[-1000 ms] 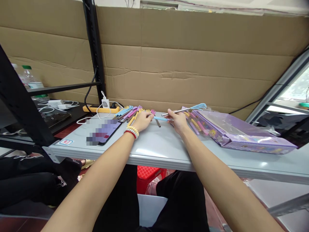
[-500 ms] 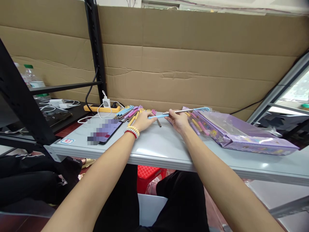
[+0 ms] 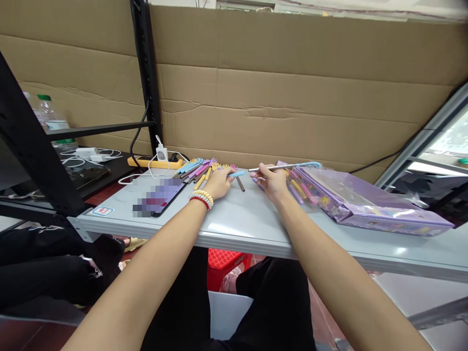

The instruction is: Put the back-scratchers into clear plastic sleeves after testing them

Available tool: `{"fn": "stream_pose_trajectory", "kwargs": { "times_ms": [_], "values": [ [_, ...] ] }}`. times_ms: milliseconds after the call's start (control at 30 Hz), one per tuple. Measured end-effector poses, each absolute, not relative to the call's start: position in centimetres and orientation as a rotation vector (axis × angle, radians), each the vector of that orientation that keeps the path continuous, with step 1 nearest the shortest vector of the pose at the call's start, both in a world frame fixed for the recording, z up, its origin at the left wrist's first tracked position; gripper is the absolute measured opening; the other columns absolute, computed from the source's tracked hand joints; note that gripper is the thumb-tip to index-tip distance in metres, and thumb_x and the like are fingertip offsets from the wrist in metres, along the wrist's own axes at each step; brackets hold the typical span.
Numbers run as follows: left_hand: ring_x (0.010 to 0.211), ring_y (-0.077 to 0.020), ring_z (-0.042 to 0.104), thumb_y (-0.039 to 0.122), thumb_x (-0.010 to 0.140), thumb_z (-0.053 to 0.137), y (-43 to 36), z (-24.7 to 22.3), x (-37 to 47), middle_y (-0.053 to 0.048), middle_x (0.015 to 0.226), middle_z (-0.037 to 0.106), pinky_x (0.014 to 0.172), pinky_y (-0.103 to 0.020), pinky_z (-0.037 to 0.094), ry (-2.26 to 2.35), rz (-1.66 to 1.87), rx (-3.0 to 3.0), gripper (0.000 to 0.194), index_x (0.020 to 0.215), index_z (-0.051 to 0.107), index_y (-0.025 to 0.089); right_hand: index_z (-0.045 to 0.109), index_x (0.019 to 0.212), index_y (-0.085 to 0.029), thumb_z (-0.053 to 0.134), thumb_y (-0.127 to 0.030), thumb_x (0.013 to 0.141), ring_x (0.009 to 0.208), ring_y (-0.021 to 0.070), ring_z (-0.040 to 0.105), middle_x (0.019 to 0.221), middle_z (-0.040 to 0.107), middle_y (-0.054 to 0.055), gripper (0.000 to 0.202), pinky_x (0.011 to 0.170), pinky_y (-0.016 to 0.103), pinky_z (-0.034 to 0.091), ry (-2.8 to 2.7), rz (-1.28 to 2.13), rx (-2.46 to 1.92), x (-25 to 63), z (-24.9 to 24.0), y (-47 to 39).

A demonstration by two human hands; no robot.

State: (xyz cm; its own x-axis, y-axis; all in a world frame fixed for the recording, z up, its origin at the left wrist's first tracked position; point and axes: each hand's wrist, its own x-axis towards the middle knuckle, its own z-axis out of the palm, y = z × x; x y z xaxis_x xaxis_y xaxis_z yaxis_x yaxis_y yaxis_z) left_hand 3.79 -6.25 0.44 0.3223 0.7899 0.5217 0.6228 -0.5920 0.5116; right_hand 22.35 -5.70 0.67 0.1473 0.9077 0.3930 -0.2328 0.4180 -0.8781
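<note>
My left hand (image 3: 218, 182) is closed on a short light blue handle sleeve (image 3: 237, 174), which points to the right. A small gap separates it from the bare end of a metal rod with a blue claw-shaped head, a back scratcher (image 3: 290, 166). My right hand (image 3: 273, 182) pinches that rod, and its head reaches over the purple box. Beside and behind my left hand lie several back scratchers (image 3: 193, 168) with blue, purple and yellow claws. A loose dark metal rod (image 3: 240, 184) lies just right of my left hand.
A purple box with clear wrapping (image 3: 365, 200) lies at right, with several coloured handles (image 3: 298, 189) in plastic beside it. A phone (image 3: 170, 196) lies at left, near a yellow power strip (image 3: 146, 163) with white cables. Cardboard (image 3: 285, 92) stands behind the table (image 3: 252, 219).
The blue sleeve and the metal rod were meeting end to end; now they are apart. My left hand has shifted slightly with the sleeve, while my right hand stays nearly in place.
</note>
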Motion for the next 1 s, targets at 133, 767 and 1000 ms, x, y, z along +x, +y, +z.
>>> {"fn": "stream_pose_trajectory", "kwargs": {
  "times_ms": [133,767,1000],
  "values": [
    [0.097,-0.0182,0.060,0.017,0.086,0.048,-6.4,0.6,3.8,-0.007,0.107,0.069,0.089,-0.029,0.044,1.265,1.113,2.367,0.025,0.107,0.063,0.017,0.057,0.069,-0.016,0.082,-0.041,0.058,0.051,0.0094,0.056,0.060,0.061,0.000,0.037,0.037,0.018,0.038,-1.188,0.957,-0.756,22.3,0.6,-5.7],
    [0.086,-0.0223,0.062,0.042,0.094,0.033,-7.6,0.2,4.1,-0.006,0.096,0.069,0.077,-0.031,0.043,1.421,0.849,2.732,0.038,0.119,0.057,0.027,0.062,0.064,-0.015,0.082,-0.043,0.056,0.046,0.0078,0.051,0.060,0.064,0.001,0.035,0.038,0.019,0.036,-1.461,0.895,-0.825,22.3,0.0,-6.0],
    [0.086,-0.0218,0.063,0.043,0.095,0.030,-7.5,0.3,4.5,-0.007,0.096,0.069,0.075,-0.030,0.042,1.523,0.964,2.706,0.039,0.109,0.061,0.024,0.061,0.070,-0.017,0.080,-0.052,0.054,0.048,0.0084,0.053,0.063,0.063,0.001,0.044,0.037,0.019,0.036,-1.401,0.983,-0.834,22.1,0.4,-6.0]
  ]
}}
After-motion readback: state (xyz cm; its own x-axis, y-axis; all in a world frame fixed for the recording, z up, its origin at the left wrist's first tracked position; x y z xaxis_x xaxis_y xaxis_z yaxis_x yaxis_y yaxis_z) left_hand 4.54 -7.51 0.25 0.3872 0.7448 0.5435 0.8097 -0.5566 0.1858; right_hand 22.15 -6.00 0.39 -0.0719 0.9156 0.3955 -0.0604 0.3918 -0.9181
